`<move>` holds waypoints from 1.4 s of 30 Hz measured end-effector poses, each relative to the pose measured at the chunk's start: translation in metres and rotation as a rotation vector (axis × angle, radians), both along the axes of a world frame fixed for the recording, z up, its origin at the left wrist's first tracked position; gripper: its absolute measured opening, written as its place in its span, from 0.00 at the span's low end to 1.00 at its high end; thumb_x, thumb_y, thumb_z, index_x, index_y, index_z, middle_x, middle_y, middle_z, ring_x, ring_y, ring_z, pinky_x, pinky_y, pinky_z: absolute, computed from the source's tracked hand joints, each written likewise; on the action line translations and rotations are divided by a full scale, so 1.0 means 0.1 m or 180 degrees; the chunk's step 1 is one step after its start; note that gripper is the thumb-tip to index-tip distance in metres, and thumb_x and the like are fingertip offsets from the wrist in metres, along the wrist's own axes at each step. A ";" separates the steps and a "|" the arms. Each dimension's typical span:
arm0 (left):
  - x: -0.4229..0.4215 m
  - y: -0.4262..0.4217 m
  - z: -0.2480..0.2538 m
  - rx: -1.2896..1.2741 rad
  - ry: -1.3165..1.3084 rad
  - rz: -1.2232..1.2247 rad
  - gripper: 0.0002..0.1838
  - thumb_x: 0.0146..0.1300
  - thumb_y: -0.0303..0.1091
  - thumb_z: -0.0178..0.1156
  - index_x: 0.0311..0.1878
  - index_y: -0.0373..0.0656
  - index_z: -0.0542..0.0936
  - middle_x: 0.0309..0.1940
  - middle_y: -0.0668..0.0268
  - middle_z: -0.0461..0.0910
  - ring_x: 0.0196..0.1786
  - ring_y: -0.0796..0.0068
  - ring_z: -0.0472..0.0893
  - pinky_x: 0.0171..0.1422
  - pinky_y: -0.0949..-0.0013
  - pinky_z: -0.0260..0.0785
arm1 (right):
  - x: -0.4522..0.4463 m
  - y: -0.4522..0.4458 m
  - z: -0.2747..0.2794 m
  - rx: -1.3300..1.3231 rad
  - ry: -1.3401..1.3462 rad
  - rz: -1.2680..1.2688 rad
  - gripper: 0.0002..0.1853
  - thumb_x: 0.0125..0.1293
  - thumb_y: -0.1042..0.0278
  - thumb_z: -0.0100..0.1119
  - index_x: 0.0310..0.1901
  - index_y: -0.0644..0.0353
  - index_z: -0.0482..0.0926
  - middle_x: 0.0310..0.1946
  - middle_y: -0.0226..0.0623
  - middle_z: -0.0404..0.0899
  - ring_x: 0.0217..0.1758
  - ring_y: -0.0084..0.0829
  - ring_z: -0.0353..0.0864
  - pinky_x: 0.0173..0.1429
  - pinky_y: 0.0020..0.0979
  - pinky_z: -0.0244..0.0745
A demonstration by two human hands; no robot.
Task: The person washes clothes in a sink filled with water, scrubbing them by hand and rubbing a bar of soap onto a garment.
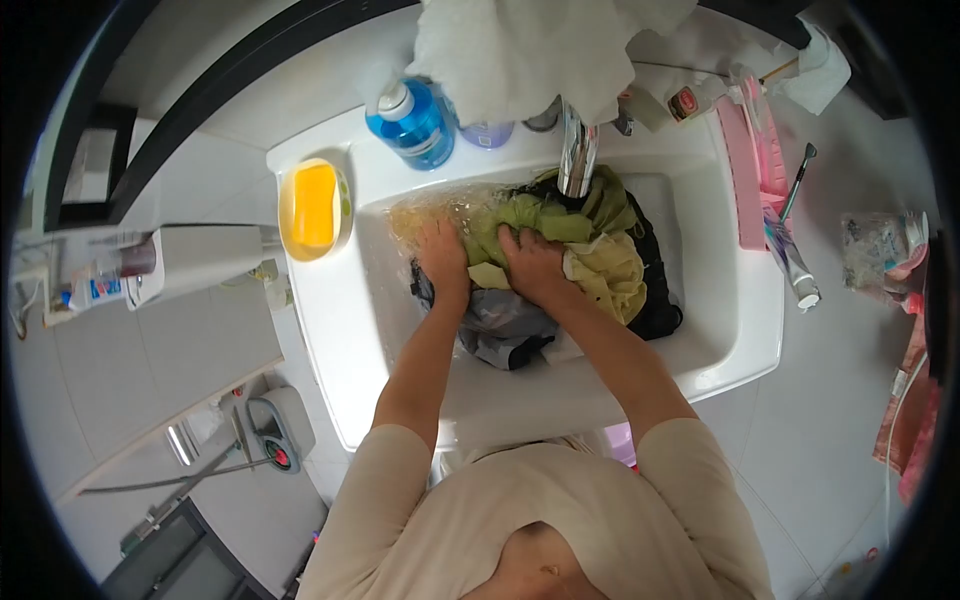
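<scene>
A white sink (330, 345) is filled across its left and middle by a heap of wet clothes, in which a green garment (540, 215), a yellow cloth (612, 275), a grey garment (500, 315) and a black garment (655, 290) are bunched together. The green garment is pressed from above by the left hand (443, 258), its fingers pointed toward the back wall, and by the right hand (532, 262), its fingers bent into the folds; whether fabric is pinched by either cannot be told. On the left rim, a yellow block (316, 205) is held in an oval dish (345, 212). Blue liquid is contained in a pump bottle (415, 130) stood on the back ledge, just beside a purple container (487, 134). The heap is overhung by a chrome faucet (578, 155), itself partly covered by a white towel (520, 50). White basin is exposed between the black garment and the right wall, and along the front edge below the grey garment. A pink holder (738, 180) is set along the right rim; beyond it, pale floor tiles (765, 430) are seen.
</scene>
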State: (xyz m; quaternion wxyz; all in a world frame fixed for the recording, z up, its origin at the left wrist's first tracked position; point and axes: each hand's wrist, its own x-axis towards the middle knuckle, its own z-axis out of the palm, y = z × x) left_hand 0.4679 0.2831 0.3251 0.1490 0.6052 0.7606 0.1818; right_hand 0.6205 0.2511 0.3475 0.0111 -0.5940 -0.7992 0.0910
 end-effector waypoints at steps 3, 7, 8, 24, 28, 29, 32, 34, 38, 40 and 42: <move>-0.09 0.01 -0.22 0.0384 -0.0857 0.0077 0.14 0.60 0.34 0.51 0.48 0.40 0.74 0.45 0.53 0.73 0.49 0.53 0.72 0.51 0.56 0.63 | -0.12 0.24 -0.28 -0.0448 0.1077 -0.0402 0.24 0.56 0.64 0.52 0.56 0.54 0.66 0.44 0.55 0.74 0.46 0.48 0.75 0.47 0.49 0.67; -0.12 0.08 -0.10 -0.0016 -0.0928 0.0105 0.17 0.61 0.38 0.51 0.51 0.40 0.74 0.46 0.52 0.73 0.49 0.52 0.72 0.55 0.57 0.62 | -0.22 0.59 0.13 -0.1094 0.0867 -0.0542 0.16 0.66 0.69 0.37 0.53 0.61 0.67 0.46 0.51 0.76 0.50 0.51 0.73 0.54 0.49 0.66; -0.11 0.09 0.08 -0.0438 -0.0590 0.0020 0.19 0.62 0.40 0.51 0.52 0.39 0.73 0.47 0.51 0.73 0.50 0.51 0.71 0.57 0.58 0.61 | -0.21 0.59 0.19 -0.1002 0.0780 -0.0533 0.17 0.64 0.67 0.41 0.53 0.61 0.67 0.45 0.53 0.76 0.49 0.52 0.74 0.53 0.48 0.67; -0.52 -0.24 1.29 0.1242 -0.2316 0.0136 0.08 0.54 0.18 0.52 0.36 0.35 0.78 0.23 0.67 0.75 0.25 0.78 0.71 0.32 0.74 0.65 | 0.23 -0.19 1.54 -0.0568 0.2539 -0.1607 0.26 0.51 0.56 0.59 0.52 0.57 0.73 0.32 0.45 0.80 0.35 0.41 0.79 0.40 0.39 0.72; -0.59 -0.23 1.18 0.0993 -0.2479 -0.0347 0.12 0.54 0.18 0.53 0.43 0.36 0.76 0.40 0.59 0.75 0.41 0.70 0.74 0.48 0.73 0.66 | 0.46 -0.47 1.60 -0.0075 0.1559 -0.1017 0.26 0.50 0.52 0.62 0.51 0.49 0.75 0.51 0.40 0.72 0.52 0.41 0.72 0.48 0.43 0.69; -0.61 -0.28 0.99 0.1138 -0.2069 -0.0837 0.20 0.54 0.27 0.58 0.53 0.39 0.72 0.53 0.53 0.70 0.53 0.60 0.70 0.59 0.63 0.61 | 0.51 -0.51 1.45 0.0149 0.1097 -0.0747 0.25 0.49 0.50 0.62 0.51 0.48 0.76 0.56 0.39 0.69 0.56 0.41 0.69 0.50 0.45 0.67; -0.33 -0.51 0.92 0.0860 -0.0339 -0.1152 0.38 0.48 0.42 0.65 0.64 0.49 0.63 0.65 0.51 0.56 0.60 0.45 0.63 0.61 0.46 0.55 | 0.46 -0.44 1.04 0.1151 0.0623 -0.0094 0.31 0.48 0.46 0.62 0.55 0.45 0.72 0.64 0.34 0.60 0.64 0.44 0.58 0.51 0.58 0.60; -0.15 -0.57 0.82 0.0538 0.0450 -0.1359 0.44 0.44 0.47 0.67 0.67 0.54 0.59 0.69 0.52 0.49 0.62 0.41 0.61 0.58 0.41 0.56 | 0.32 -0.35 0.87 0.1172 0.0488 0.0212 0.38 0.47 0.45 0.61 0.63 0.41 0.64 0.63 0.32 0.61 0.64 0.44 0.58 0.51 0.56 0.60; -0.06 -0.40 0.53 -0.0035 0.0873 -0.1407 0.42 0.41 0.45 0.68 0.64 0.55 0.64 0.64 0.55 0.58 0.54 0.47 0.69 0.44 0.50 0.66 | 0.02 -0.20 0.50 0.0582 0.0590 0.0097 0.37 0.46 0.47 0.62 0.61 0.42 0.66 0.62 0.35 0.61 0.63 0.41 0.59 0.49 0.52 0.60; -0.18 -0.25 0.14 0.0267 0.0772 -0.1503 0.35 0.43 0.42 0.66 0.59 0.54 0.69 0.57 0.56 0.67 0.50 0.51 0.72 0.43 0.54 0.67 | -0.10 -0.03 0.32 0.0308 0.0688 -0.0030 0.33 0.47 0.48 0.61 0.57 0.45 0.69 0.55 0.39 0.68 0.58 0.41 0.65 0.49 0.53 0.60; -0.29 -0.15 -0.08 0.0259 0.0927 -0.1610 0.28 0.45 0.40 0.64 0.54 0.52 0.73 0.49 0.58 0.73 0.46 0.56 0.74 0.42 0.57 0.69 | -0.21 0.18 0.23 0.0004 0.0681 -0.0212 0.28 0.46 0.50 0.62 0.51 0.48 0.73 0.49 0.41 0.72 0.53 0.41 0.69 0.48 0.52 0.62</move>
